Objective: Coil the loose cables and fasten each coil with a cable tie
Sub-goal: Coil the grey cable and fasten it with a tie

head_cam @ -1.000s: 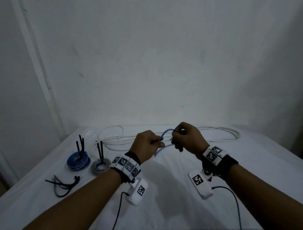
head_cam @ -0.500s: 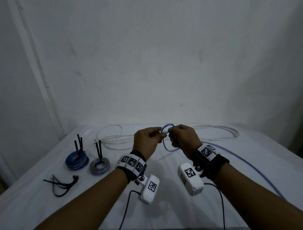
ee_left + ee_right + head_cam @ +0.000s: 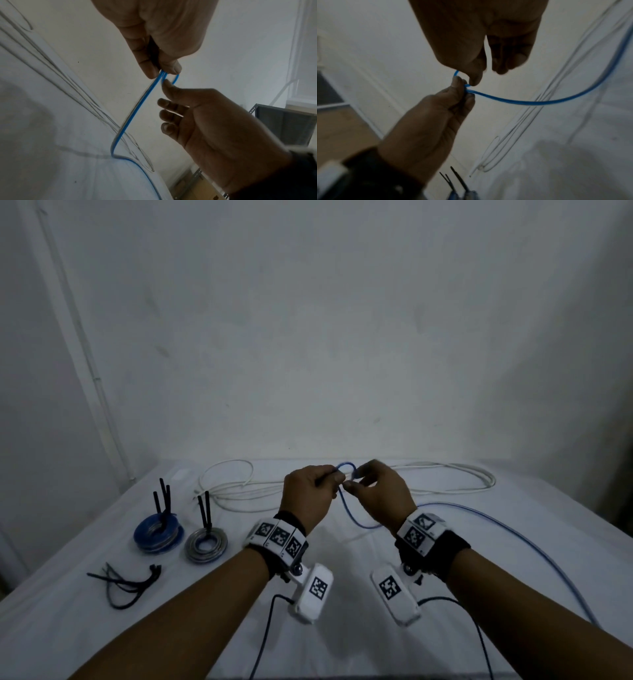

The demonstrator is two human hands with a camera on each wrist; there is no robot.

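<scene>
Between both hands' grip, blue cable point(image 3: 346, 474) loop

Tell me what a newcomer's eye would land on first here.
First, the two hands meeting mid-table: the left hand and right hand pinch a small loop of the blue cable, whose tail sweeps off to the right. Next, left of them, two finished coils with black ties sticking up, spare cable ties nearby.

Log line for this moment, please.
left hand: pinches blue cable loop | right hand: forming loop | white cable: loose | cable ties: untouched
</scene>
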